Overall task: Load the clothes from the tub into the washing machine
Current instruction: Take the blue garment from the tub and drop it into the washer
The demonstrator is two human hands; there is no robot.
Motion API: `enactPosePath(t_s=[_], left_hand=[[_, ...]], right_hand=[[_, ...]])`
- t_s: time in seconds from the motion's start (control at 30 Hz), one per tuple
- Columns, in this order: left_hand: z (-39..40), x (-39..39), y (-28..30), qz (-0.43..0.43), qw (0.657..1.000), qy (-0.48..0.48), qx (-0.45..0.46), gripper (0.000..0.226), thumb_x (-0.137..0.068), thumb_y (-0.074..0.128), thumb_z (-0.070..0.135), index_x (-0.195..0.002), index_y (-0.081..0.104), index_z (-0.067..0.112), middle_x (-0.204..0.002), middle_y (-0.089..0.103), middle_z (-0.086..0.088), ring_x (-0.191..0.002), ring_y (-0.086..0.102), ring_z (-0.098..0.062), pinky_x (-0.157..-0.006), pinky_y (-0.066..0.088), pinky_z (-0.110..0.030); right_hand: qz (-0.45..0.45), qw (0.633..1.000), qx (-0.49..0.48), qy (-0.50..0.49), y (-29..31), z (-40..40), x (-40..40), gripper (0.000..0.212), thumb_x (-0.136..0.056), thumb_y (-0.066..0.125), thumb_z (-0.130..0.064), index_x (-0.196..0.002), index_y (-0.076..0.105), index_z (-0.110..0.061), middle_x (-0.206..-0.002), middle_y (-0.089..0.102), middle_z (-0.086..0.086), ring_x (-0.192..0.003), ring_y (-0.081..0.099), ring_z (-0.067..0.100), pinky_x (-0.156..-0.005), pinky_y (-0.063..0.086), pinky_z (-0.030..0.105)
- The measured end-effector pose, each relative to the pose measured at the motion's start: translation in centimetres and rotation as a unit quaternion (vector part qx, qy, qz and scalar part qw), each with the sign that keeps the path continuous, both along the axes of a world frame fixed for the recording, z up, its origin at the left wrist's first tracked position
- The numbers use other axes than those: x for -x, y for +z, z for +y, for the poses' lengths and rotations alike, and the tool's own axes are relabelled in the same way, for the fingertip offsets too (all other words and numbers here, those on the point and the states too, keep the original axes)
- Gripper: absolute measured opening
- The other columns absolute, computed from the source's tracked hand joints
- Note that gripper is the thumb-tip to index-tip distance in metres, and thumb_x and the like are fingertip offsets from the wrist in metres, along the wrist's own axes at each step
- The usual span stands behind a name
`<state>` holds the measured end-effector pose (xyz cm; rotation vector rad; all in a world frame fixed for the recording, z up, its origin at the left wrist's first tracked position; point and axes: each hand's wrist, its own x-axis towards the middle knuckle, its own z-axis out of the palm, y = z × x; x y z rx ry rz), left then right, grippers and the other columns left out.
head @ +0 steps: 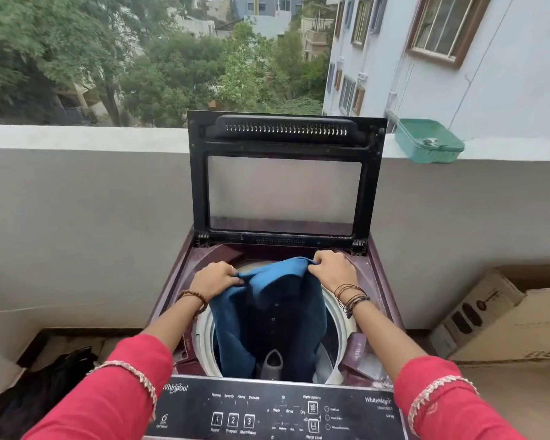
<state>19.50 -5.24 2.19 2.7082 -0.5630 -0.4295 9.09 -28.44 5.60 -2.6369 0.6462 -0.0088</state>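
Observation:
A top-loading washing machine (375, 274) stands before me with its lid (285, 185) raised upright. Over its round drum opening hangs a blue buttoned garment (277, 309), its lower part reaching down into the drum. My left hand (215, 279) grips the garment's top edge on the left. My right hand (332, 268) grips the same edge on the right. Pale cloth shows inside the drum at the lower right. A heap of dark clothes (38, 398) lies at the lower left beside the machine; the tub under it is hidden from view.
The control panel (277, 411) runs along the machine's near edge. A low balcony wall (83, 198) stands behind the machine, with a green plastic basket (429, 141) on its ledge. A cardboard box (502, 319) sits on the floor to the right.

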Motion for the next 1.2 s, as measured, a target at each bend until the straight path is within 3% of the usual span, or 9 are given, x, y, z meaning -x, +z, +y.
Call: enactPosePath(t_s=[0.2, 0.3, 0.47, 0.6, 0.67, 0.73, 0.87, 0.97, 1.2], left_hand=[[-0.1, -0.2, -2.0, 0.156, 0.974, -0.115, -0.119, 0.021, -0.08, 0.07, 0.031, -0.078, 0.069, 0.01, -0.074, 0.066, -0.004, -0.071, 0.063, -0.012, -0.065, 0.044, -0.028], [-0.2, -0.7, -3.2, 0.282, 0.959, -0.02, 0.008, 0.032, -0.084, 0.068, 0.017, -0.057, 0.051, 0.013, -0.035, 0.046, 0.01, -0.031, 0.045, -0.001, -0.038, 0.037, -0.016], [-1.2, -2.0, -6.3, 0.189, 0.975, 0.096, 0.058, 0.007, -0.084, 0.061, 0.0, -0.087, 0.066, -0.005, -0.043, 0.055, 0.009, -0.034, 0.051, 0.008, -0.045, 0.04, -0.005], [-2.5, -1.2, -8.2, 0.252, 0.967, 0.0, -0.038, 0.067, -0.091, 0.052, 0.007, -0.149, 0.02, 0.016, -0.139, 0.044, -0.01, -0.096, 0.062, -0.018, -0.057, 0.045, -0.018], [-2.9, 0.0, -9.2, 0.262, 0.962, -0.04, -0.06, 0.086, -0.091, 0.044, -0.003, -0.148, -0.009, 0.034, -0.157, -0.006, -0.008, -0.085, 0.059, -0.025, -0.055, 0.046, -0.023], [-3.4, 1.3, -10.4, 0.226, 0.972, -0.044, -0.05, 0.088, -0.088, 0.038, -0.01, -0.148, -0.005, 0.037, -0.157, -0.003, -0.016, -0.065, 0.056, -0.021, -0.052, 0.045, -0.025], [-4.3, 4.2, -12.1, 0.22, 0.97, 0.097, 0.043, 0.024, -0.088, 0.05, 0.006, -0.11, 0.06, 0.011, -0.101, 0.066, -0.021, -0.088, 0.068, -0.034, -0.079, 0.057, -0.038], [-5.1, 5.7, -11.7, 0.248, 0.957, 0.123, 0.091, 0.02, -0.084, 0.05, 0.006, -0.066, 0.057, 0.014, -0.067, 0.064, -0.012, -0.07, 0.069, -0.031, -0.069, 0.059, -0.035], [-10.1, 7.2, -5.6, 0.252, 0.951, 0.034, 0.174, 0.017, -0.086, 0.051, 0.013, -0.068, 0.053, 0.012, -0.056, 0.058, -0.003, -0.045, 0.054, -0.013, -0.04, 0.044, -0.017]], right_hand=[[0.26, 0.96, -0.086, 0.058, -3.2, -1.0, -0.8, 0.034, -0.076, 0.069, -0.028, -0.053, 0.049, -0.013, -0.029, 0.046, -0.007, -0.045, 0.046, 0.015, -0.043, 0.036, 0.019], [0.252, 0.956, -0.149, 0.025, -4.0, -1.7, -0.9, 0.04, -0.079, 0.068, -0.032, -0.053, 0.046, -0.011, -0.036, 0.044, -0.003, -0.04, 0.038, 0.015, -0.039, 0.03, 0.018], [0.177, 0.973, -0.141, -0.036, -7.4, -1.1, -1.6, 0.029, -0.074, 0.065, -0.024, -0.053, 0.05, -0.012, -0.053, 0.054, 0.005, -0.044, 0.05, 0.019, -0.043, 0.038, 0.022], [0.231, 0.933, -0.269, -0.062, -9.8, 0.3, -1.1, 0.009, -0.084, 0.057, -0.003, -0.082, 0.053, -0.011, -0.062, 0.058, 0.01, -0.042, 0.053, 0.015, -0.044, 0.046, 0.024], [0.249, 0.918, -0.302, -0.06, -10.9, 0.7, -0.9, 0.036, -0.086, 0.059, -0.006, -0.116, 0.042, -0.016, -0.093, 0.059, 0.013, -0.049, 0.057, 0.016, -0.041, 0.048, 0.024], [0.227, 0.928, -0.289, -0.058, -11.7, 1.2, -0.9, 0.039, -0.087, 0.059, -0.013, -0.123, 0.043, -0.017, -0.106, 0.061, 0.014, -0.049, 0.058, 0.016, -0.044, 0.051, 0.026], [0.177, 0.954, -0.238, -0.049, -12.4, 2.2, -0.8, 0.013, -0.082, 0.052, -0.018, -0.078, 0.063, -0.012, -0.068, 0.069, 0.004, -0.053, 0.057, 0.018, -0.073, 0.057, 0.038], [0.176, 0.96, -0.212, -0.039, -11.5, 2.7, -0.1, 0.016, -0.078, 0.05, -0.022, -0.073, 0.064, -0.015, -0.056, 0.066, -0.001, -0.065, 0.06, 0.02, -0.079, 0.055, 0.035], [0.064, 0.98, -0.181, -0.045, -5.1, 0.0, 1.7, 0.023, -0.079, 0.052, -0.03, -0.064, 0.064, -0.016, -0.066, 0.066, 0.005, -0.072, 0.062, 0.024, -0.074, 0.05, 0.034]])
